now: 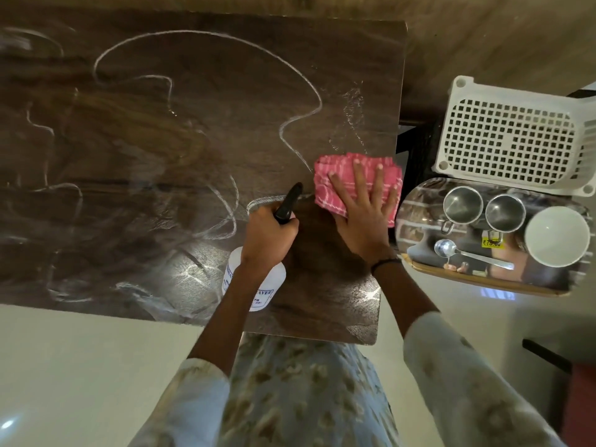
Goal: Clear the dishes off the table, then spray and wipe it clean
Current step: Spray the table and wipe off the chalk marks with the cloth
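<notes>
A dark wooden table (161,140) fills the view, streaked with wet wipe marks. My right hand (364,214) lies flat, fingers spread, on a folded pink checked cloth (335,185) near the table's right edge. My left hand (267,233) grips a white spray bottle (258,285) with a black trigger head, held over the table's near right part, nozzle pointing away from me. To the right of the table, a shiny steel tray (419,221) carries two steel cups (462,203), a white bowl (556,241) and a spoon (471,254).
A white perforated plastic basket (509,137) sits beyond the tray at the right. Pale floor shows in front of the table and under the tray. A dark object stands at the lower right edge.
</notes>
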### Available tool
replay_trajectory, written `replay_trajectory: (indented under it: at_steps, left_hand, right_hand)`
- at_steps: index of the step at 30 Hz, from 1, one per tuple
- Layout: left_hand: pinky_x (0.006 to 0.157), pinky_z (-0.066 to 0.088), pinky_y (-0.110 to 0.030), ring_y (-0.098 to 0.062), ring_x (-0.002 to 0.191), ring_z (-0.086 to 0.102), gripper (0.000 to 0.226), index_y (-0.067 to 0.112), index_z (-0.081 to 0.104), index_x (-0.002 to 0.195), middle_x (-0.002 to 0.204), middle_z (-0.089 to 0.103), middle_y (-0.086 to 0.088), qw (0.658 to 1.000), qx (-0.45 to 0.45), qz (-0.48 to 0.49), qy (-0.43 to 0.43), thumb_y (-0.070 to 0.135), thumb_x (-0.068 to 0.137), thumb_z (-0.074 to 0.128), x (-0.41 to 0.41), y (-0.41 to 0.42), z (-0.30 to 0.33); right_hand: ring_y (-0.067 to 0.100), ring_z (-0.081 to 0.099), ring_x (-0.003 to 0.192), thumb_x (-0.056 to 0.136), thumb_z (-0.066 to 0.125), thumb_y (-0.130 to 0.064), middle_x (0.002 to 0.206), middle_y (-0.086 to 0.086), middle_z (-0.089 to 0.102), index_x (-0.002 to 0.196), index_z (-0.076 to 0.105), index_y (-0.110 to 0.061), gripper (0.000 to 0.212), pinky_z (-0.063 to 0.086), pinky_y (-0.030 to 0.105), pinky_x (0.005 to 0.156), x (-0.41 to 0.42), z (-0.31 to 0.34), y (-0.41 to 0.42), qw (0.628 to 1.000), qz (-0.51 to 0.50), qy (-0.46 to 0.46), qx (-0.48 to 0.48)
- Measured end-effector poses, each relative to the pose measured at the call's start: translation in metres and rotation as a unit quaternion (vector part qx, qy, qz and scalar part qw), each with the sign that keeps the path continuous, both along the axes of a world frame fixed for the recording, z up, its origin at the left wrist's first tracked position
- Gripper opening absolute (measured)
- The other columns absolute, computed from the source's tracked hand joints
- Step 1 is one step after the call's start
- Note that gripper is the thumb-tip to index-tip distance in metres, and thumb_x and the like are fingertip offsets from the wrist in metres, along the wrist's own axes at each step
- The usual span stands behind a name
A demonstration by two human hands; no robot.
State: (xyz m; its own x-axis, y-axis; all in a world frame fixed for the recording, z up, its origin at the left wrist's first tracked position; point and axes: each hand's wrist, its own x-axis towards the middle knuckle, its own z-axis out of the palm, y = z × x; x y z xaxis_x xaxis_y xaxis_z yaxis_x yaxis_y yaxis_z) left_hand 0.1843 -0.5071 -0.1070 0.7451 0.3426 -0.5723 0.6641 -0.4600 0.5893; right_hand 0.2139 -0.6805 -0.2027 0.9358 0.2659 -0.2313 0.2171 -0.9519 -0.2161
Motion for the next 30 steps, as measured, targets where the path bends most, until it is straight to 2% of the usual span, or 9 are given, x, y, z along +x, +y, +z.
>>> replay_trajectory:
  at_steps: [2,5,9,14,19,21,24,27,30]
  left_hand:
    - [0.057,0.039,-0.03,-0.022,0.052,0.049,0.021,0.007,0.057,0.066,0.055,0.05,-0.007,1.0,-0.011,0.02,-0.005,0.016,0.085,0.06,0.0,0.004,-0.001]
    - [0.051,0.031,-0.026,-0.016,0.045,0.039,0.032,0.018,0.045,0.055,0.05,0.041,-0.001,0.999,-0.021,0.029,-0.007,0.011,0.082,0.06,0.002,0.006,0.001]
    - [0.045,0.029,-0.021,-0.014,0.043,0.038,0.035,0.019,0.043,0.052,0.048,0.04,0.0,0.999,-0.024,0.021,-0.006,0.008,0.08,0.061,0.005,0.006,0.004]
    - [0.052,0.039,-0.03,-0.023,0.05,0.05,0.02,-0.002,0.064,0.075,0.052,0.05,-0.005,0.999,0.002,0.008,-0.031,0.015,0.084,0.061,0.012,0.001,0.002]
    - [0.058,0.035,-0.026,-0.021,0.054,0.05,0.017,0.004,0.064,0.075,0.051,0.047,0.003,0.999,0.02,0.005,-0.03,0.017,0.085,0.062,0.018,-0.004,0.001]
    - [0.056,0.034,-0.027,-0.023,0.054,0.049,0.017,0.009,0.059,0.068,0.05,0.047,0.0,1.0,0.012,0.01,-0.021,0.015,0.083,0.062,0.02,-0.005,-0.002]
    - [0.053,0.034,-0.028,-0.024,0.052,0.047,0.02,0.012,0.053,0.062,0.052,0.048,-0.004,1.0,-0.007,0.018,-0.015,0.012,0.08,0.061,0.022,-0.005,-0.005]
    - [0.051,0.036,-0.029,-0.026,0.052,0.049,0.018,0.013,0.055,0.064,0.052,0.049,-0.003,1.0,-0.015,0.009,-0.015,0.014,0.08,0.062,0.027,-0.007,-0.002]
    - [0.054,0.039,-0.033,-0.029,0.055,0.053,0.018,0.009,0.058,0.067,0.052,0.049,-0.003,1.0,-0.014,-0.002,-0.022,0.016,0.083,0.06,0.034,-0.008,-0.001]
  right_hand:
    - [0.046,0.001,0.144,0.089,0.05,-0.053,0.161,0.008,0.009,0.15,0.018,-0.04,0.07,-0.01,0.066,0.104,0.014,-0.001,0.023,1.0,0.023,0.003,-0.004]
    - [0.046,0.006,0.144,0.09,0.048,-0.049,0.161,0.008,0.013,0.149,0.022,-0.041,0.065,0.0,0.07,0.108,0.003,-0.002,0.046,0.996,0.085,-0.012,0.016]
    - [0.04,0.005,0.146,0.089,0.04,-0.051,0.161,0.005,0.014,0.149,0.02,-0.042,0.064,0.007,0.067,0.112,-0.035,-0.003,0.013,0.983,0.185,-0.011,0.017]
    - [0.039,0.011,0.146,0.088,0.052,-0.053,0.159,0.006,0.02,0.147,0.017,-0.043,0.07,0.009,0.066,0.113,-0.018,-0.001,-0.051,0.988,0.149,-0.035,-0.015]
    - [0.045,0.01,0.144,0.085,0.051,-0.049,0.16,0.007,0.017,0.148,0.021,-0.041,0.07,0.004,0.071,0.109,0.038,-0.002,-0.005,0.997,0.064,-0.034,-0.016]
    - [0.045,0.008,0.144,0.084,0.05,-0.048,0.16,0.008,0.015,0.148,0.022,-0.04,0.071,-0.003,0.069,0.108,0.04,-0.003,0.023,0.996,0.082,-0.022,-0.009]
    - [0.043,0.01,0.145,0.086,0.04,-0.048,0.159,0.007,0.022,0.145,0.031,-0.038,0.061,0.007,0.07,0.11,0.019,0.0,0.039,0.987,0.154,-0.037,0.021]
    - [0.038,0.01,0.146,0.089,0.039,-0.049,0.159,0.005,0.02,0.149,0.019,-0.037,0.064,0.01,0.065,0.113,-0.01,0.001,0.005,0.975,0.218,-0.038,0.026]
    - [0.038,0.013,0.146,0.09,0.044,-0.055,0.158,0.005,0.022,0.147,0.023,-0.042,0.062,0.007,0.062,0.114,-0.016,0.003,-0.048,0.979,0.2,-0.039,-0.006]
